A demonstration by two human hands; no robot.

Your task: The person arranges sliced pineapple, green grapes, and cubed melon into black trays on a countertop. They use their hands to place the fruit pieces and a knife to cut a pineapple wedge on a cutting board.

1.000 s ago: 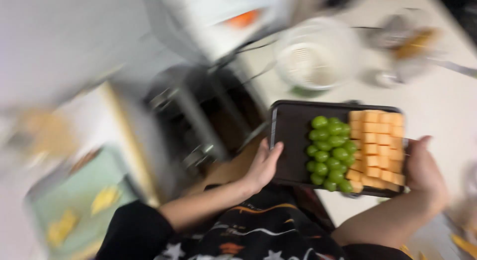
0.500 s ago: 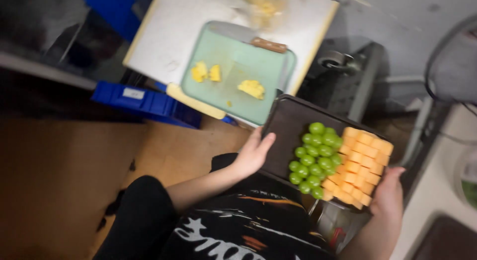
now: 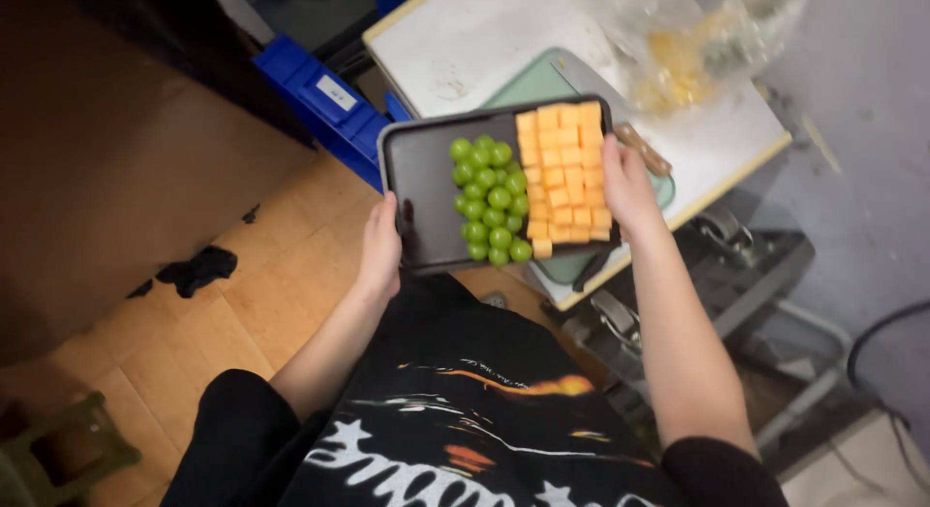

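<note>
I carry a dark rectangular tray [image 3: 421, 173] in both hands, held level in front of my body. My left hand [image 3: 381, 247] grips its left near edge and my right hand [image 3: 626, 185] grips its right edge. On the tray lie a cluster of green grapes [image 3: 489, 199] and, beside them, neat rows of orange cubes [image 3: 564, 168]. The tray hovers partly over a pale green cutting board [image 3: 542, 83] on a white table [image 3: 465, 42].
A clear plastic bag with yellow scraps [image 3: 693, 42] lies on the table's far side. Blue crates [image 3: 325, 95] stand on the floor beside the table. A metal stand [image 3: 736, 265] is at the right. Dark scraps [image 3: 199, 270] lie on the wooden floor.
I have turned with the tray; the view swung from the counter with a white bowl to the table with the green cutting board, and the tray now overlaps that board.
</note>
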